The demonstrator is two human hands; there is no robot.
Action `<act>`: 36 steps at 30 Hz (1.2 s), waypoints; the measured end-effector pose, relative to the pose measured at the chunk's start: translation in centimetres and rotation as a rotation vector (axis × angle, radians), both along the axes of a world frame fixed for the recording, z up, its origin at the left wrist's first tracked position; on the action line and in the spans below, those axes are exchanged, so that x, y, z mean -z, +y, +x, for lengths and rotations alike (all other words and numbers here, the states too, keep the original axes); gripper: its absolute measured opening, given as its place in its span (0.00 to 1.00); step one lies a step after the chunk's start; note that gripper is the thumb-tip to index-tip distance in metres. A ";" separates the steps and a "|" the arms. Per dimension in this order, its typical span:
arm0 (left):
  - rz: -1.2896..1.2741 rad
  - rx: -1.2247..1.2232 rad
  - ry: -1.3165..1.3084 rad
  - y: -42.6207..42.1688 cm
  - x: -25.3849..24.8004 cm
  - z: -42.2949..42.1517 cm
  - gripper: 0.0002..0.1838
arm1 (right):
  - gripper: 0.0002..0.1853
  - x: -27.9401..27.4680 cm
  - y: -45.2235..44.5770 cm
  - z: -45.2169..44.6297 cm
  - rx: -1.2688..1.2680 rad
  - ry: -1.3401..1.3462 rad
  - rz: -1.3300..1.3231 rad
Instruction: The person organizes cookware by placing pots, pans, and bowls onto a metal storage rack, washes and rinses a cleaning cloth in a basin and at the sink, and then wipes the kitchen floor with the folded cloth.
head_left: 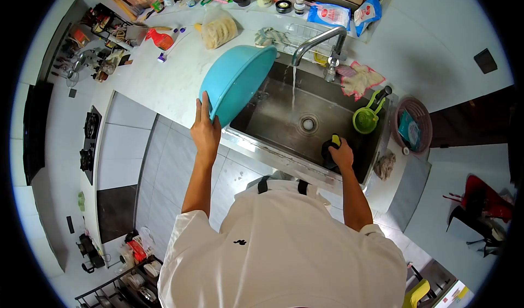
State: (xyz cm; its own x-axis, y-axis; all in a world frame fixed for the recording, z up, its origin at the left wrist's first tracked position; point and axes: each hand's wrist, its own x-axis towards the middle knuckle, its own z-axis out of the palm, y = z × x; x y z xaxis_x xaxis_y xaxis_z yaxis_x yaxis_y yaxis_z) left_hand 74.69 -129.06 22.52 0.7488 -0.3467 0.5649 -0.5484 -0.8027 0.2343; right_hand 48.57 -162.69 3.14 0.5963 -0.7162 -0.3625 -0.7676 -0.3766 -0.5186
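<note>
A light-blue plastic basin is tilted on its side over the left edge of the sink, its opening toward the tap. My left hand grips its near rim, fingers against the outside. From the steel tap, water runs in a thin stream into the sink, near the round drain. In the sink's near right corner my right hand is closed on a black and yellow-green thing, perhaps a scrubber; its kind is partly hidden by the fingers. A green strainer-like scoop sits just beyond it.
A pink-edged cloth lies behind the sink. To the right stands a pink basket holding a blue packet. Behind the basin are a bag of pale food and a red spray bottle. Bottles and packets line the windowsill.
</note>
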 end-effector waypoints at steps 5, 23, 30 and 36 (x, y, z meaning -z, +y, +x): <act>-0.121 -0.126 0.262 -0.2 0.4 -0.4 0.39 | 0.36 0.1 -0.5 -0.3 0.013 -0.034 0.016; -0.623 -0.392 1.426 -8.4 23.1 1.6 0.41 | 0.29 -0.5 -1.1 -5.3 0.977 -1.181 1.478; -0.218 -0.052 0.829 -9.4 20.2 3.1 0.48 | 0.28 -3.0 -0.6 -5.7 1.009 -1.220 1.476; -0.678 0.578 0.413 -19.5 1.0 2.6 0.33 | 0.26 -2.6 -0.1 -4.4 1.046 -1.245 1.488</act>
State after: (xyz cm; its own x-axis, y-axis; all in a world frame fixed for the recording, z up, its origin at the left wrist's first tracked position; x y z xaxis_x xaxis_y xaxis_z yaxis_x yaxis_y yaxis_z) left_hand 77.29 -148.54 21.51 0.7490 -0.4210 0.5117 -0.5860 -0.0605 0.8080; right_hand 44.15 -162.82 5.76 0.5905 -0.4871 -0.6435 0.4824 0.8522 -0.2025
